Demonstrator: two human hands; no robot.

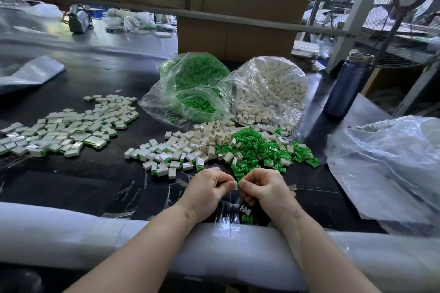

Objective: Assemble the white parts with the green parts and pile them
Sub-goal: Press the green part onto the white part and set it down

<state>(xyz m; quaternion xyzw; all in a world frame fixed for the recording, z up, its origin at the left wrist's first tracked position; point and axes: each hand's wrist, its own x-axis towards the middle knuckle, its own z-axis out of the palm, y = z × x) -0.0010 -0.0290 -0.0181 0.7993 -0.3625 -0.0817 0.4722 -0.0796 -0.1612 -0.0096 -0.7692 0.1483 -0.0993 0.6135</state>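
Both grips curled, left hand and right hand pinching one small white part between fingertips, low over table, probably seating a green insert. Loose green parts just beyond; finished pile far left.

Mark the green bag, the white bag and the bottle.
green bag (190, 83): head view, on the plastic over the green parts.
white bag (273, 85): head view, on the plastic over the white parts.
bottle (345, 88): head view, mid body.
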